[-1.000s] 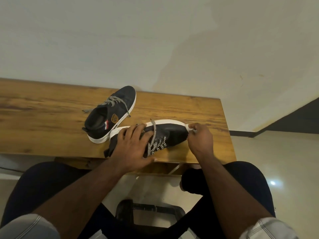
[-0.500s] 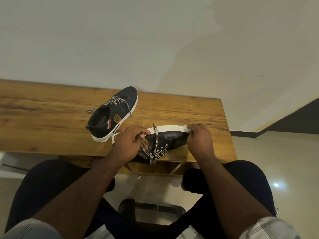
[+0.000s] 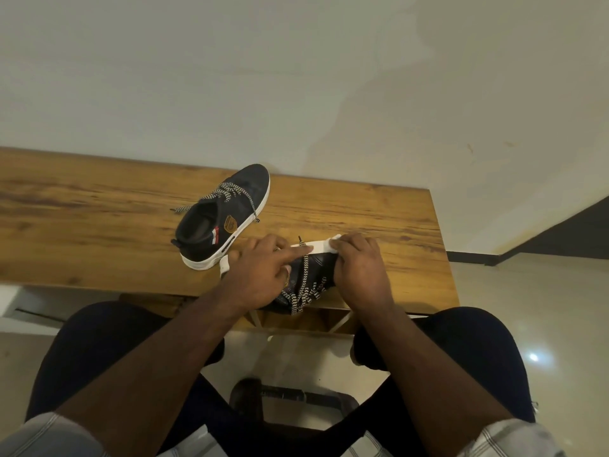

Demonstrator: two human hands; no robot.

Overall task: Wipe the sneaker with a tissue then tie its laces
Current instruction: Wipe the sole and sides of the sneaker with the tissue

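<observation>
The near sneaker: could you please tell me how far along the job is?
Nothing looks finished. In hand: the left hand steadies the near sneaker on its side, while the right hand rubs a tissue along its white sole. Left: its laces hang loose, not yet tied.

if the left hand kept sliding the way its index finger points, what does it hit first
Probably the right hand, which pinches the tissue at the sneaker's white sole; the left hand points along that sole. Depth unclear.
</observation>
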